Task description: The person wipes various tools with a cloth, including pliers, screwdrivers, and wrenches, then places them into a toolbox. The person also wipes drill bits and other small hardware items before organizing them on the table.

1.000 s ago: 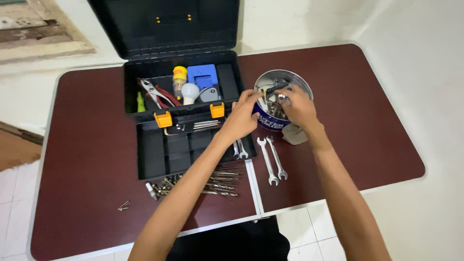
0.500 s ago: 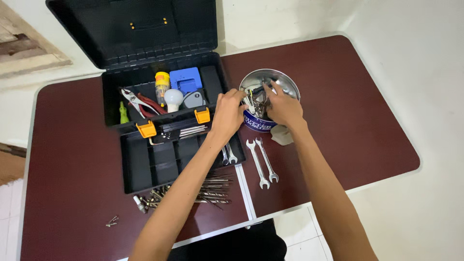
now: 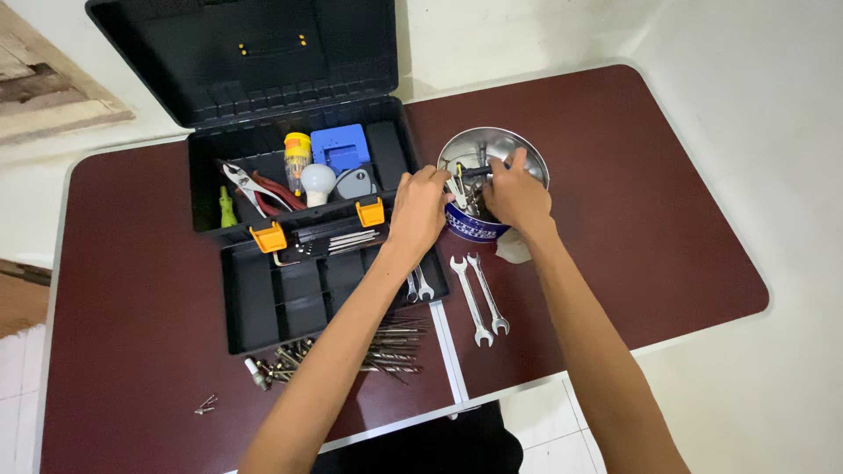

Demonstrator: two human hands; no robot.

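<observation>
Round blue metal tin (image 3: 474, 226) with shiny inside, full of small tools, stands on the dark red table (image 3: 667, 202) just right of the open black plastic toolbox (image 3: 290, 202).

Head view: both hands at the tin. Right hand (image 3: 518, 197) reaches into it, fingers closed on a black-handled tool (image 3: 479, 171). Left hand (image 3: 420, 213) curled against the tin's left wall, steadying it; whether it grips, cannot tell. Versus half a second ago: hands sit much the same, the sorting inside the tin continues. Two steel spanners (image 3: 479, 300) lie just below the tin; loose drill bits (image 3: 378, 344) near the table edge.
</observation>
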